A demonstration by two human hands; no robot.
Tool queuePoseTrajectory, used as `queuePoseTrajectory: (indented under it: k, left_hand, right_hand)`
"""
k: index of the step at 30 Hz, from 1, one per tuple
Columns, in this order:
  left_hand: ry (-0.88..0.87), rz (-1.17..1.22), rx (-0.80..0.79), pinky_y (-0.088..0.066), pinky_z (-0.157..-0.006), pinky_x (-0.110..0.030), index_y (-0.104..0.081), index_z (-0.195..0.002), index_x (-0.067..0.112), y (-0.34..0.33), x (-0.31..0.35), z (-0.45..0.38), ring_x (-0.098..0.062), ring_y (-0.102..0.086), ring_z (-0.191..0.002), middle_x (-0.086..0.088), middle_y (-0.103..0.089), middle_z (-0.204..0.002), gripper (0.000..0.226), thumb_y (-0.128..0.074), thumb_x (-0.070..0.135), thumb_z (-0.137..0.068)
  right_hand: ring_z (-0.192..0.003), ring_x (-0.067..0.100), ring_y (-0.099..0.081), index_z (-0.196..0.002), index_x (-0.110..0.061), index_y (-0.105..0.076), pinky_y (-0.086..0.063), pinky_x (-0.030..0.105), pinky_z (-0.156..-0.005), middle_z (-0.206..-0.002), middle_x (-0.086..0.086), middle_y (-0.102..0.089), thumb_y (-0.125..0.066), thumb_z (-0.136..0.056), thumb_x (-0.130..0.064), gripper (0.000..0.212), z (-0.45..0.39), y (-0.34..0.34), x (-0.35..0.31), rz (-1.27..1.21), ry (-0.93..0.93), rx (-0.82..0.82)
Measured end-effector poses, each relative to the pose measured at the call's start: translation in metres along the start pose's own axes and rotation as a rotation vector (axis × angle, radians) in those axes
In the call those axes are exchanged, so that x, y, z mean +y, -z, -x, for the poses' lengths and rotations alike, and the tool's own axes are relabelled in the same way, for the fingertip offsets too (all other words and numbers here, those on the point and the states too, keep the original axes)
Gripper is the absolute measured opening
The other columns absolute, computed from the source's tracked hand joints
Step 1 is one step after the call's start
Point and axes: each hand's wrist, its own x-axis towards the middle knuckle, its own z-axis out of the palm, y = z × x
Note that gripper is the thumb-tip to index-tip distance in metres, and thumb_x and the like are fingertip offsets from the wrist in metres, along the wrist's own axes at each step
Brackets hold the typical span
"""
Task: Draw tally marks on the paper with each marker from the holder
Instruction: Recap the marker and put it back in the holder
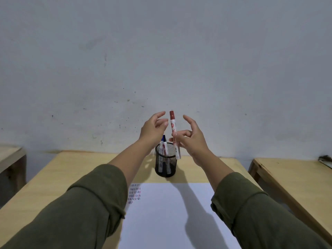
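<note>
My right hand (190, 139) pinches a white marker with a red cap (173, 133) and holds it upright, cap on top, just above the black mesh holder (166, 169). My left hand (152, 130) hovers to the left of the marker with its fingers spread, holding nothing. A blue-capped marker (163, 142) and another marker stand in the holder. The white paper (170, 212) lies on the table in front of the holder, with rows of small tally marks (134, 194) at its upper left corner, partly covered by my left sleeve.
The wooden table (75, 169) stands against a grey wall. A second wooden table (291, 175) is to the right across a gap, and the corner of another piece of furniture (10, 155) shows at the far left.
</note>
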Motion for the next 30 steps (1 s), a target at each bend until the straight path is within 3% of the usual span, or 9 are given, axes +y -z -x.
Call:
queuePoseTrajectory:
  k: [3,7,14,19,26,30]
  left_hand:
    - [0.036,-0.258,0.042,-0.035,-0.104,-0.029,-0.045,-0.135,0.023,-0.002,-0.027,-0.002,-0.017,-0.049,-0.127,-0.002,-0.055,-0.136,0.046,-0.056,0.023,-0.09]
    - [0.142,-0.476,-0.087,-0.027,-0.112,-0.034,-0.034,-0.143,0.02,0.0,-0.052,0.0,-0.023,-0.034,-0.139,-0.002,-0.038,-0.15,0.061,-0.057,0.036,-0.089]
    - [0.188,-0.519,-0.207,-0.026,-0.111,-0.031,-0.029,-0.145,0.018,-0.001,-0.064,0.004,-0.023,-0.032,-0.14,-0.004,-0.036,-0.151,0.062,-0.053,0.037,-0.091]
    - [0.179,-0.516,-0.195,-0.033,-0.102,-0.026,-0.039,-0.141,0.02,-0.001,-0.066,0.007,-0.023,-0.041,-0.133,-0.003,-0.048,-0.143,0.054,-0.054,0.035,-0.091]
    - [0.19,-0.505,-0.172,-0.034,-0.101,-0.026,-0.04,-0.14,0.021,-0.002,-0.064,0.01,-0.022,-0.043,-0.132,-0.004,-0.05,-0.142,0.053,-0.054,0.034,-0.091]
    - [0.179,-0.511,-0.178,-0.035,-0.099,-0.025,-0.043,-0.139,0.02,-0.002,-0.061,0.009,-0.022,-0.045,-0.13,-0.004,-0.052,-0.14,0.05,-0.054,0.032,-0.091]
  right_hand:
    - [-0.092,0.023,-0.071,-0.142,-0.035,-0.03,-0.05,0.046,-0.096,-0.083,0.009,-0.071,-0.068,-0.08,-0.01,0.076,-0.021,-0.002,0.011,0.051,0.027,0.068]
    - [-0.092,0.017,-0.067,-0.143,-0.035,-0.028,-0.047,0.032,-0.094,-0.086,0.007,-0.07,-0.069,-0.08,-0.011,0.078,-0.042,-0.006,0.019,0.129,0.035,0.162]
    - [-0.095,0.012,-0.058,-0.146,-0.031,-0.023,-0.034,0.028,-0.092,-0.089,-0.004,-0.069,-0.071,-0.081,-0.023,0.081,-0.052,-0.016,0.045,0.271,-0.024,0.245]
    - [-0.104,0.021,-0.058,-0.143,-0.028,-0.031,-0.046,0.039,-0.093,-0.077,-0.011,-0.064,-0.07,-0.081,-0.025,0.073,-0.056,-0.022,0.068,0.344,-0.091,0.271]
    - [-0.107,0.028,-0.058,-0.121,-0.025,-0.057,-0.051,0.042,-0.086,-0.075,-0.008,-0.06,-0.065,-0.083,-0.032,0.04,-0.061,-0.022,0.085,0.442,-0.142,0.286]
    - [-0.101,0.025,-0.059,-0.133,-0.031,-0.048,-0.052,0.037,-0.08,-0.078,-0.007,-0.056,-0.066,-0.082,-0.019,0.055,-0.061,-0.021,0.081,0.451,-0.14,0.271]
